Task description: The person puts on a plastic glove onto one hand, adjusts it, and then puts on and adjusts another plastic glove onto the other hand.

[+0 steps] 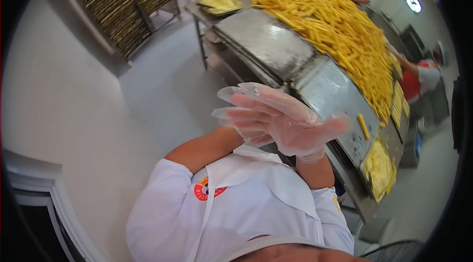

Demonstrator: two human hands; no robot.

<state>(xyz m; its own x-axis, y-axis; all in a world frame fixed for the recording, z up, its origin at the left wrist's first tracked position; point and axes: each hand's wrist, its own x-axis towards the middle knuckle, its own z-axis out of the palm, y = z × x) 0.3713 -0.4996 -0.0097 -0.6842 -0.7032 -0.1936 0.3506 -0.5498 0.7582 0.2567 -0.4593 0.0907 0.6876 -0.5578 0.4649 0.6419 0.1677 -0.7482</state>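
Observation:
My right hand (295, 124) is raised before my chest in a loose clear plastic glove, palm toward me. Its fingers stretch to the left, the thumb stands apart, and nothing is held in it. Behind it, my left hand (258, 138), also in clear plastic, is mostly covered, so its fingers cannot be made out. Just beyond the hands lies a metal tray (327, 87) on the table, with a single yellow stick (363, 126) on it. Beside that one is another flat metal tray (266, 37).
A large heap of yellow sticks (340, 30) covers the table's far side. Trays of pale yellow food (379, 171) stand at its near right corner and far left (219, 1). A tall rack (113, 3) stands at the left. Several people in red aprons (411, 82) surround the table.

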